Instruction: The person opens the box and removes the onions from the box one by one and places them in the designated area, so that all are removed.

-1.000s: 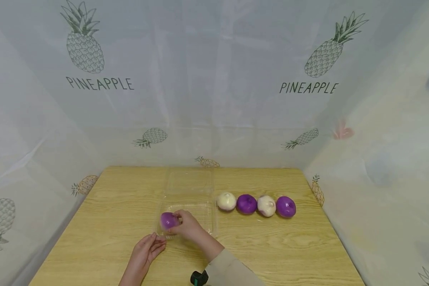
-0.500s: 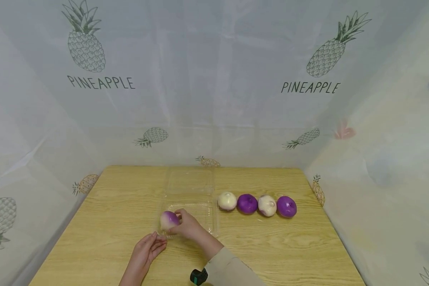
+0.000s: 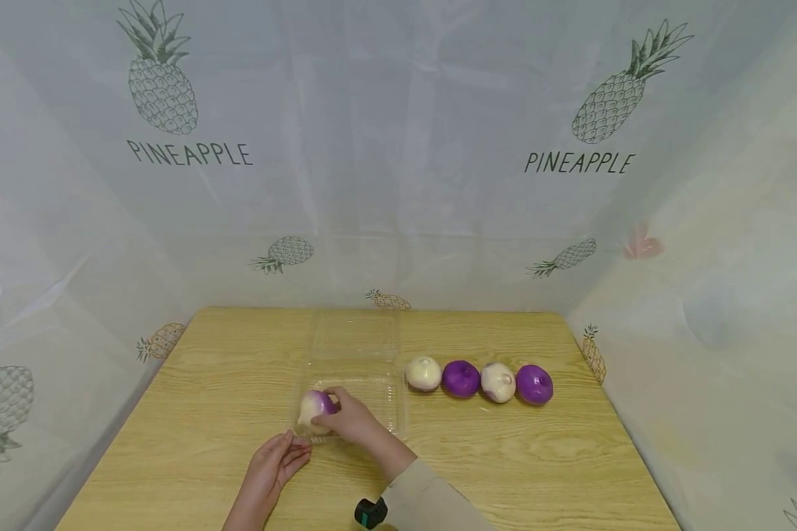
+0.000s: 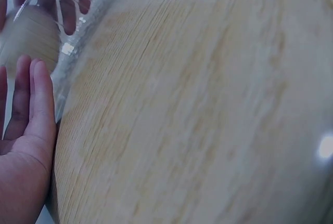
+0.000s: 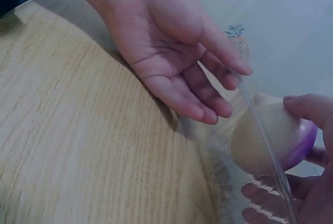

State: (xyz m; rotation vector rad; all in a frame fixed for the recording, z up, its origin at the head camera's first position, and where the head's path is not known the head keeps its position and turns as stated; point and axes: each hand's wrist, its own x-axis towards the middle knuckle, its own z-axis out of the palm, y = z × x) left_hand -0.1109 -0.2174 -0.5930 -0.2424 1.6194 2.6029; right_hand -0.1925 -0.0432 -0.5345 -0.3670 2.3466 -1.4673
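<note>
A white-and-purple turnip (image 3: 312,411) is gripped by my right hand (image 3: 353,420) between thumb and fingers, low in the left part of a clear plastic container (image 3: 380,402). Its white end points to the left and the purple part faces the palm. In the right wrist view, the turnip (image 5: 263,135) shows behind the container's rim. At the near left corner, my left hand (image 3: 269,463) pinches that rim between thumb and index finger, the other fingers loosely bent. Whether the turnip touches the container's floor is hard to tell.
Right of the container stands a row of several turnips (image 3: 461,379), alternating white and purple sides up. The container's lid (image 3: 355,338) lies folded back behind it on the wooden table (image 3: 518,457). A pineapple-print curtain (image 3: 398,184) surrounds the table.
The right hand has turned the turnip: its mostly purple side showed earlier, now more white faces up and left. The left hand has stayed at the container's corner.
</note>
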